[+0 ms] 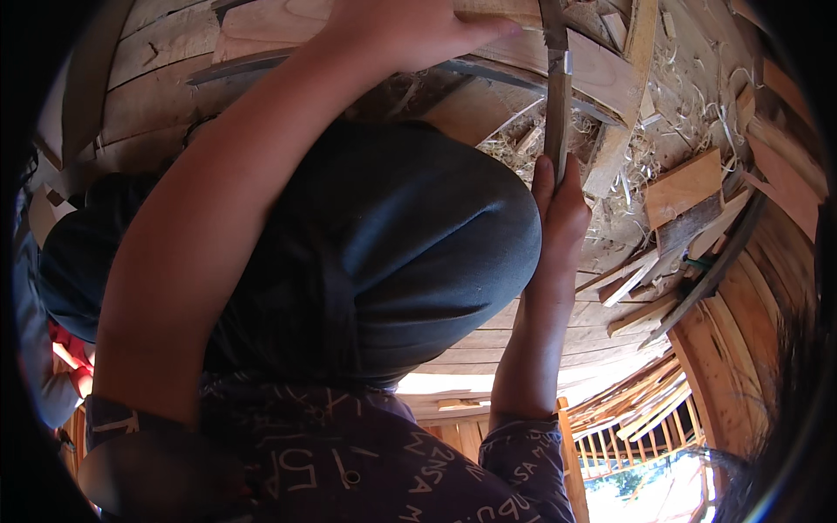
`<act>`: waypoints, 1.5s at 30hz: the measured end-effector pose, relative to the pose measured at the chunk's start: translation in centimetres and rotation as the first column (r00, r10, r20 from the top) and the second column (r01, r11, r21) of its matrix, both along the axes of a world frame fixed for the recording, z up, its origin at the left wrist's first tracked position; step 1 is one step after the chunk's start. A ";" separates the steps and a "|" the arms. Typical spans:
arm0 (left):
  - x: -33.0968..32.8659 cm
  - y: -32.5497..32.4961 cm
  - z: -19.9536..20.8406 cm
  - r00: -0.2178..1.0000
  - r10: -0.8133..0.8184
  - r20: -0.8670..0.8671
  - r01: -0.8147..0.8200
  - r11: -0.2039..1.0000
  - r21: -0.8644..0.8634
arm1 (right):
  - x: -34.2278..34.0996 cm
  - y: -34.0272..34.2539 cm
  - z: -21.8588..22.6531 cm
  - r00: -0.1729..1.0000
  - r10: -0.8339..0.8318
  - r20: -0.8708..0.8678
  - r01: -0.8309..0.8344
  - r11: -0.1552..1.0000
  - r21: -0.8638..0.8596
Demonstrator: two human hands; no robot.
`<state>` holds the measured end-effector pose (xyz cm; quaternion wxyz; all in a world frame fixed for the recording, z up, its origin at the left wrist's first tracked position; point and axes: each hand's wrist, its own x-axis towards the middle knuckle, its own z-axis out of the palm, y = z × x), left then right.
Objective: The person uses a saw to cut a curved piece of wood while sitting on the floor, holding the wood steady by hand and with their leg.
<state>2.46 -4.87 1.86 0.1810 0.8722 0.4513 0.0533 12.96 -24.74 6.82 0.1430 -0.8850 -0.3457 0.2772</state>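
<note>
I am looking down on a plank floor (170, 57), its boards bending toward the rim. Curly shavings (676, 118) are littering it at two o'clock, and a pile of offcuts (684, 187) is crowding the side toward three. A slatted railing (636, 449) is standing in bright daylight between four and five. The clothed knee (445, 235) is filling the middle, right beside the right forearm, so elbow room there is looking tight; toward ten, a wider stretch of planks is showing. At one o'clock, my right hand (562, 200) is wrapping round the wooden handle of a saw (558, 109), whose blade is running out past the upper edge. At twelve, my left hand (397, 30) is resting on a board (597, 78); its fingers are partly cut off, so I cannot tell its grip.
</note>
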 end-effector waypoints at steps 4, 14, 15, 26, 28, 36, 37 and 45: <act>0.2 -0.3 1.0 0.998 0.051 -0.024 -0.052 0.998 -0.021 | -0.1 -4.3 2.1 0.997 -0.033 -0.066 0.029 0.997 -0.067; -0.3 0.2 -1.1 0.995 -0.060 0.085 0.057 0.998 0.038 | -0.1 0.1 0.9 0.999 -0.012 -0.048 0.011 0.999 -0.034; 0.0 0.2 -1.1 0.995 -0.045 0.087 0.044 0.999 0.022 | 0.3 1.1 0.1 1.000 0.029 -0.007 -0.029 0.999 -0.020; -0.8 0.8 -0.6 0.992 -0.069 0.107 0.068 0.998 0.012 | -0.4 -8.4 2.8 0.997 -0.055 -0.063 0.050 0.996 -0.077; -1.0 0.4 -1.5 0.988 -0.090 0.124 0.085 0.995 0.044 | -0.3 -5.4 1.9 0.995 -0.035 -0.092 0.030 0.998 -0.051; -0.4 0.3 -0.9 0.999 -0.033 0.020 0.032 0.999 0.005 | 0.6 0.5 0.7 0.999 0.049 0.014 -0.048 0.998 -0.049; -0.4 0.3 -1.1 0.999 -0.037 0.022 0.037 0.999 0.011 | 0.4 -0.5 1.1 1.000 0.014 -0.003 -0.014 0.997 -0.077; -0.2 0.3 -0.8 0.993 0.016 0.114 -0.017 1.000 0.003 | -0.1 0.4 -0.3 1.000 0.006 0.021 -0.005 0.997 -0.078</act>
